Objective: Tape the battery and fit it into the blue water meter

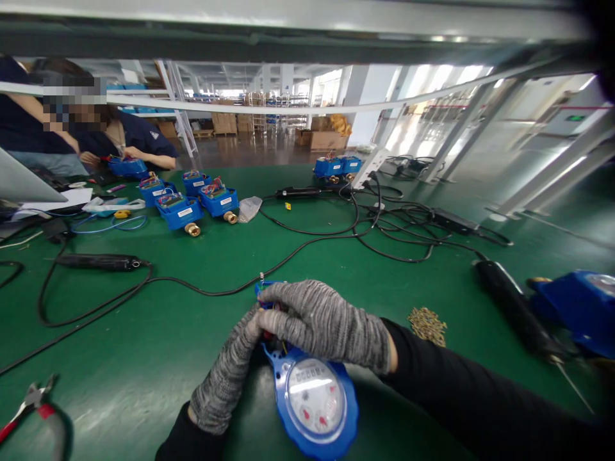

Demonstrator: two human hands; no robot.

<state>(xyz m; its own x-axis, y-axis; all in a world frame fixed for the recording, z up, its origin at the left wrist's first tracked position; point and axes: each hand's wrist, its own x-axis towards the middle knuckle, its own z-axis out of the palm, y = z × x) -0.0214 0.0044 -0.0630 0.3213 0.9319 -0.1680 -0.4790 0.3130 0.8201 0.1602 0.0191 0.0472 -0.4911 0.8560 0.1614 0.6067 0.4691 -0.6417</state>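
A blue water meter [314, 400] with a round clear dial and red pointers lies on the green bench close to me. Its far end, a blue housing with coloured wires, is mostly covered by my gloved fingers. My left hand [228, 371], in a grey knit glove, grips the left side of that housing with bent fingers. From the right, my right hand [321, 320] reaches over the top, its fingers closed down on the wired part and touching the left fingertips. What the fingertips pinch inside the housing is hidden.
Small brass screws [427, 325] lie in a pile at right, near a black electric screwdriver [514, 307] and another blue meter [576, 310]. Pliers [36, 403] rest front left. Cables [307, 242] cross the bench. Several blue meters [179, 211] stand behind; a co-worker [129, 137] handles one.
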